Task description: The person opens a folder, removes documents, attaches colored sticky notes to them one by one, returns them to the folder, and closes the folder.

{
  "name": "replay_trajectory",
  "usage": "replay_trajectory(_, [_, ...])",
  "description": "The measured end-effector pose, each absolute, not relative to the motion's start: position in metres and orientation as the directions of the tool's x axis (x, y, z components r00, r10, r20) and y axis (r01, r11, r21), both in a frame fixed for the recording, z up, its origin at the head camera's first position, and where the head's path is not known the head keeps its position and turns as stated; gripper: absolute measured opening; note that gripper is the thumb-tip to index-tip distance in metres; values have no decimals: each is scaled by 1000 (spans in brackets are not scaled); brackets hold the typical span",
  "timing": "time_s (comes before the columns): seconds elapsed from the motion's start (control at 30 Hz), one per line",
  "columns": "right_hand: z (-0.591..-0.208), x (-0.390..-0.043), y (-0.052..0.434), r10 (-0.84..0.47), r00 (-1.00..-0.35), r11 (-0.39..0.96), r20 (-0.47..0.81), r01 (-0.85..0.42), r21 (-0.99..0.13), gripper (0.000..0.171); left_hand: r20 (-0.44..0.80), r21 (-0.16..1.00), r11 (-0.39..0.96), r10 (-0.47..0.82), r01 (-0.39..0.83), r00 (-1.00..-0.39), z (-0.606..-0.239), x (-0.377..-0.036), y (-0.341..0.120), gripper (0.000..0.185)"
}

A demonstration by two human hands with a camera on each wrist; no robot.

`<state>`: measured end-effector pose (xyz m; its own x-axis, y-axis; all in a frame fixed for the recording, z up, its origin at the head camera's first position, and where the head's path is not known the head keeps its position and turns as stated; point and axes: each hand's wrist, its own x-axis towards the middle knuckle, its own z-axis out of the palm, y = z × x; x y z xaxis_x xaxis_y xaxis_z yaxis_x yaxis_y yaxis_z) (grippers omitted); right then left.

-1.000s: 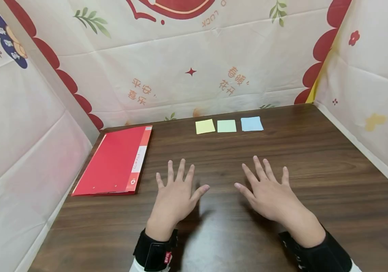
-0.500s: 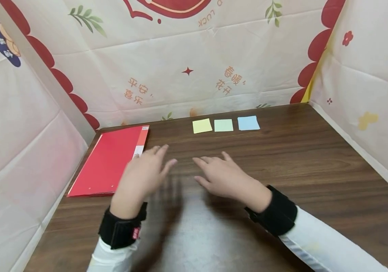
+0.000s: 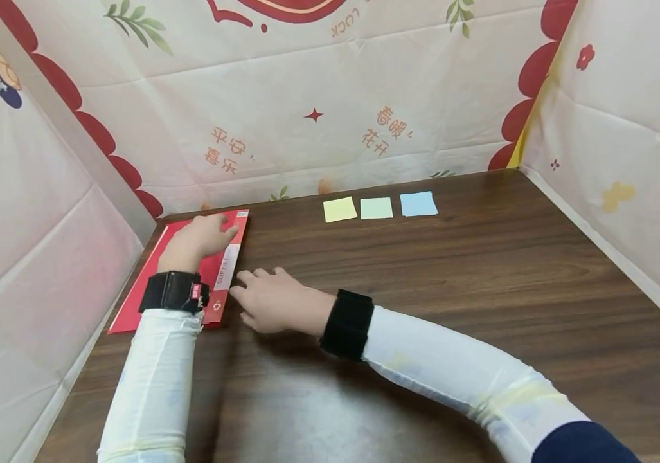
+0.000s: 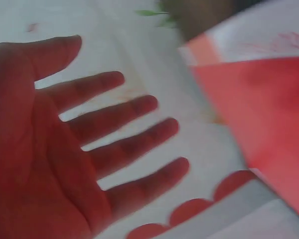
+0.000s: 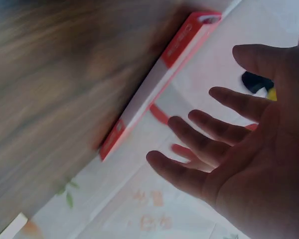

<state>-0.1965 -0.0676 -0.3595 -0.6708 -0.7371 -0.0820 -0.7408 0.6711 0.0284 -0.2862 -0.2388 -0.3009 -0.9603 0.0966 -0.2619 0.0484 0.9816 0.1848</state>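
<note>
A red clip file (image 3: 139,302) lies flat at the left of the table, its white-labelled spine (image 3: 227,267) facing right. Over its far half is my left hand (image 3: 199,236); in the left wrist view that hand (image 4: 89,134) has its fingers straight and spread, with nothing in them, and the red cover (image 4: 269,109) beyond. Just right of the spine, my right hand (image 3: 272,299) hovers with fingers pointing toward the file. The right wrist view shows the right hand (image 5: 239,144) with loosely bent, parted fingers, holding nothing, and the file's edge (image 5: 159,84) ahead of it.
Yellow (image 3: 340,209), green (image 3: 376,208) and blue (image 3: 419,204) sticky notes lie in a row near the table's back edge. Printed white cloth (image 3: 283,83) hangs behind the dark wood table (image 3: 451,276) and along both sides.
Both hands have moved left from mid-table: the left one over the red clip file, the right one up beside its spine. The file and the sticky notes stay where they were.
</note>
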Motion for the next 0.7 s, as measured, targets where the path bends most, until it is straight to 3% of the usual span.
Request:
replay_trajectory(0.13, [-364,-190,-90,-756,-644,644,-120,-764,46,58,-381,159,987,42,-21,-923,-323,-302,-255,73])
replay_trajectory(0.37, [-384,-179,-106,-773,-605,608,-190,-792,50,58,-435,132,983,-59,-129,-898,-357,-314,-270,84])
replay_trajectory(0.7, [-391,-176,-104,-804,-572,566,-162,-820,87,51,-460,130,987,-25,-95,-887,-371,-312,-272,86])
